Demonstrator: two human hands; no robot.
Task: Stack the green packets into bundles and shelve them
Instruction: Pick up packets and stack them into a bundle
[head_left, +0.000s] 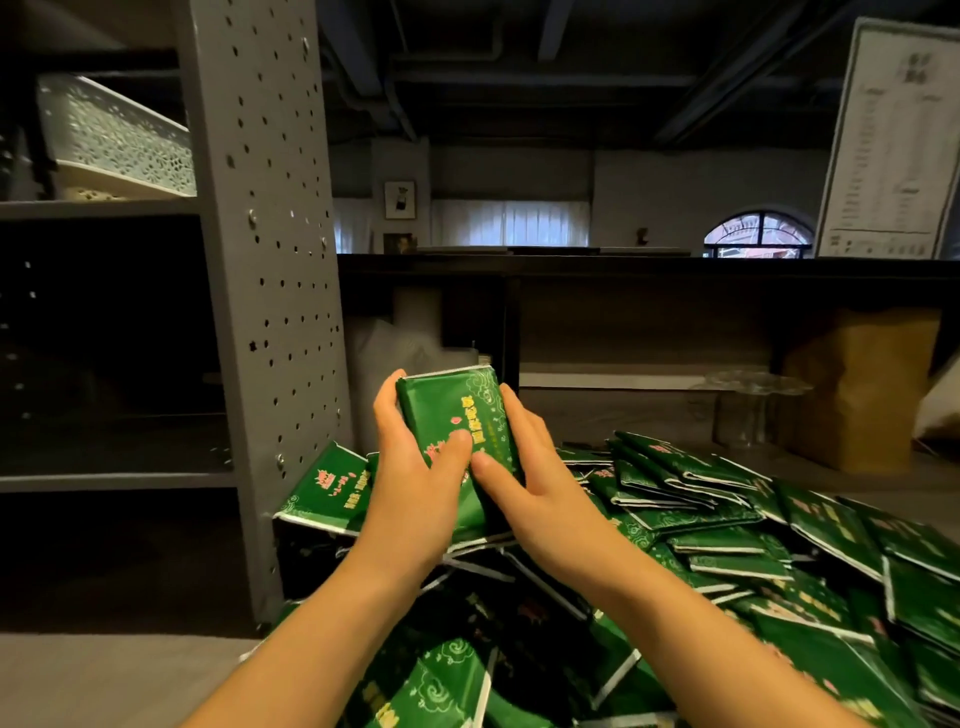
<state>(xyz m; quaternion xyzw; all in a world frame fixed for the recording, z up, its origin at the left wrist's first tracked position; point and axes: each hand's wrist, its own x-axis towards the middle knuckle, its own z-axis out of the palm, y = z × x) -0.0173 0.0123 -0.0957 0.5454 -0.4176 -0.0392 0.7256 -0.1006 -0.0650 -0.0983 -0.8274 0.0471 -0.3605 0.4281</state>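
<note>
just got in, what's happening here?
A person holds a bundle of green packets upright between both hands, the left hand on its left side and the right hand on its right, thumbs across the front. Below and to the right lies a large loose pile of green packets. The grey shelving unit stands just left; the bundle is not yet shelved.

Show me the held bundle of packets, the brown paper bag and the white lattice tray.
held bundle of packets (445, 410), head view, green top face
brown paper bag (857, 389), head view, crumpled front
white lattice tray (119, 140), head view, patterned side wall
</note>
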